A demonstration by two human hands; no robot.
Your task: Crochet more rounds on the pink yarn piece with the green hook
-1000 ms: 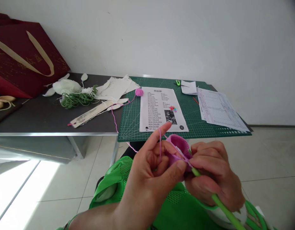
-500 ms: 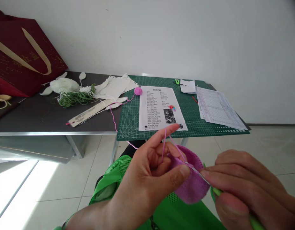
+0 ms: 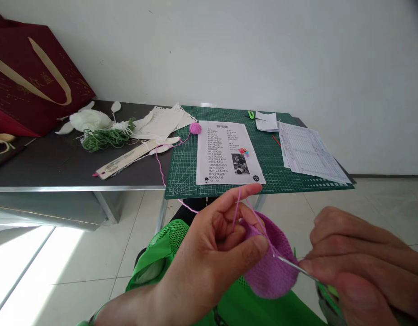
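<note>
Purple crochet piece [image 3: 272, 274] pinched in our left hand [image 3: 212, 256]; our right hand [image 3: 363, 267] pinches one hook [image 3: 292, 265]; one sheet [image 3: 225, 154] lists R27:(5X,A)6

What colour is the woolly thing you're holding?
Pinkish purple. The head view shows the crocheted piece pinched in the left hand, hook in the right hand.

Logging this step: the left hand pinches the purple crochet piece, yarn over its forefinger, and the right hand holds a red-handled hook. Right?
No: the head view shows the handle of the hook is green, not red. The left hand does pinch the purple crochet piece, yarn over its forefinger, and the right hand holds the hook.
</note>
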